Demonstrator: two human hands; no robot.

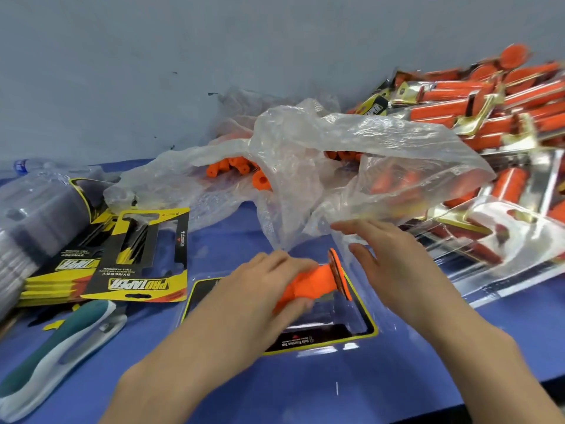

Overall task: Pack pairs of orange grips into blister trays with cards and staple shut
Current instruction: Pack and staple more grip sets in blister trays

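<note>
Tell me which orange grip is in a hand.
The grip above the front blister tray, held by the left hand; others lie in the plastic bag or finished packs.

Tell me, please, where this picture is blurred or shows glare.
Head view: motion blur smears the finished packs at right and the clear tray stack at left; glare whitens the plastic bag; the left hand and the orange grip it holds are fairly sharp.

Thin clear plastic bag [305, 142], all crinkles and glare, and the orange grip [308, 286] looks matt, rubbery, textured. The blister tray [393, 330] is glossy clear plastic, the cards [143, 270] printed paperboard, on a smooth blue desk [397, 381].
</note>
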